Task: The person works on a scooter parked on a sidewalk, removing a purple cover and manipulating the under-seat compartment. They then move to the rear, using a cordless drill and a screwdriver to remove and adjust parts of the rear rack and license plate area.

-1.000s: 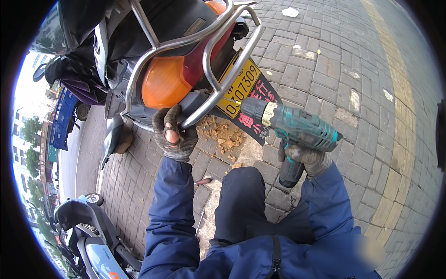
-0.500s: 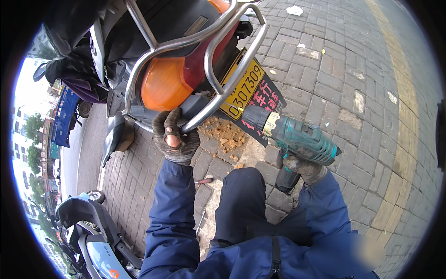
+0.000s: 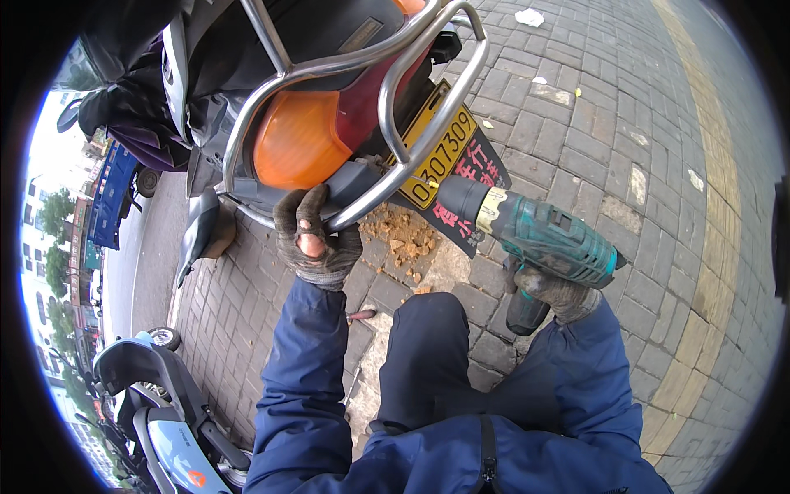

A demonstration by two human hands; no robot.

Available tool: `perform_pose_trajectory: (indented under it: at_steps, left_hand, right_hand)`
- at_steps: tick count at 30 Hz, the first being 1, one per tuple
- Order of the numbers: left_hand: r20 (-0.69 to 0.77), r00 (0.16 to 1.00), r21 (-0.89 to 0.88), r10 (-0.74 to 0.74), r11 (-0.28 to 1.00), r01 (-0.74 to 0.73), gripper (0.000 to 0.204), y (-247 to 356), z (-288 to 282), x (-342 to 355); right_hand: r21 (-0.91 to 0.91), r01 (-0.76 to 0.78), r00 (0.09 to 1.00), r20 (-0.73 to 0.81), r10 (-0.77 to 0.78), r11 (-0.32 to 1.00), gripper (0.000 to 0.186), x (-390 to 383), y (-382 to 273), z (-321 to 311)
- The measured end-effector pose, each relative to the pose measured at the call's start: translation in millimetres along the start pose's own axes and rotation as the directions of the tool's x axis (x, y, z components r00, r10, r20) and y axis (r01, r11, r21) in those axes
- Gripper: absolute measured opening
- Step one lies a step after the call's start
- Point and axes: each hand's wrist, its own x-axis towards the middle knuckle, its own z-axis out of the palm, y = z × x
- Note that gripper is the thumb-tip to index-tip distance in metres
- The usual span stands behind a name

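My gloved left hand (image 3: pixel 317 244), a worn glove with a hole showing skin, curls its fingers around the lower bar of the bent metal guard (image 3: pixel 374 202). Just above it are dark plastic trim and an orange lamp (image 3: pixel 300 140) at the scooter's rear. In my gloved right hand (image 3: pixel 559 294) is a teal and black cordless drill (image 3: pixel 555 239), held by its grip. Its dark nose points left at the yellow licence plate (image 3: pixel 443 144); whether the tip touches the plate I cannot tell. A black mudflap (image 3: pixel 461 216) with pink lettering hangs below the plate.
Brown dirt clumps (image 3: pixel 403 239) lie on the paving under the scooter. A screwdriver-like red handle (image 3: pixel 362 314) rests near my left forearm. Another scooter (image 3: pixel 177 436), light blue, stands at the lower left. Beyond the road edge is a blue truck (image 3: pixel 115 193).
The scooter, both hands and the drill sit slightly further right in the picture, mostly from a shift of view. Both grips look the same.
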Motion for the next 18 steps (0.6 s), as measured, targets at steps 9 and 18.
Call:
perform_pose_trajectory:
  at_steps: [9, 18]
  left_hand:
    - [0.003, 1.000, -0.003, 0.014, 1.000, -0.014, 0.050, -2, 1, -1]
    - [-0.006, 1.000, 0.023, 0.028, 0.999, -0.028, 0.048, -6, 3, -3]
  right_hand:
    - [-0.112, 0.027, 0.999, -0.022, -0.030, 0.993, 0.025, 5, 11, -7]
    - [-0.646, 0.213, 0.974, 0.085, -0.209, 0.733, 0.031, 16, 0, -22]
